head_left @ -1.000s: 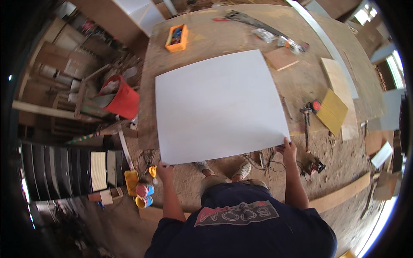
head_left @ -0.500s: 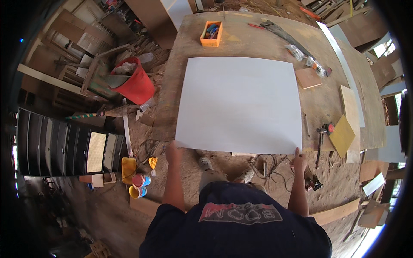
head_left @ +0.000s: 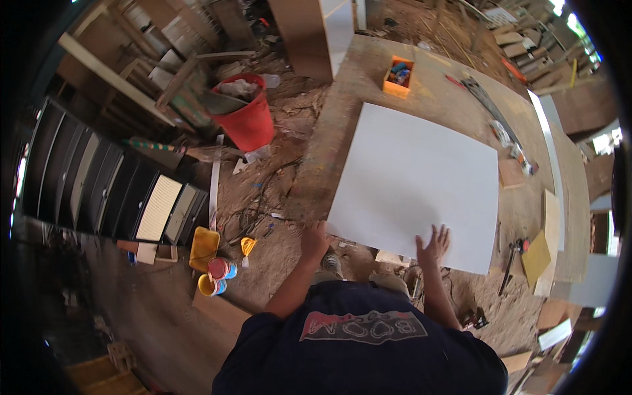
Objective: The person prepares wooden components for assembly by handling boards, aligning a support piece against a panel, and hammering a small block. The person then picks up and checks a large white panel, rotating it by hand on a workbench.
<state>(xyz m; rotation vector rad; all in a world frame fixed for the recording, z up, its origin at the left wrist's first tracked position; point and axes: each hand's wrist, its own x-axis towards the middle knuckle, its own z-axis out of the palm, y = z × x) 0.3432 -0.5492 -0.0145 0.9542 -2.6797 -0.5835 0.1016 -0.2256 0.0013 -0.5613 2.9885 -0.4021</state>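
A large white board (head_left: pixel 421 178) lies on the wooden worktable, its near edge reaching over the table's front. At the board's near-left corner my left hand (head_left: pixel 316 240) is closed, gripping the edge; its fingertips are partly hidden. My right hand (head_left: pixel 432 247) rests on the board close to the near edge, fingers spread, holding nothing.
The worktable (head_left: pixel 313 178) carries an orange box (head_left: pixel 397 91) of small items, a long dark tool (head_left: pixel 490 105), and a yellow square piece (head_left: pixel 536 257). Left stand a red bucket (head_left: pixel 250 125), a black cabinet (head_left: pixel 85 178) and paint cans (head_left: pixel 222 268). Cables lie underfoot.
My right hand has left the near-right corner and moved left onto the board with fingers spread. My left hand stays at its corner. The whole view has turned, so the board appears tilted and farther right.
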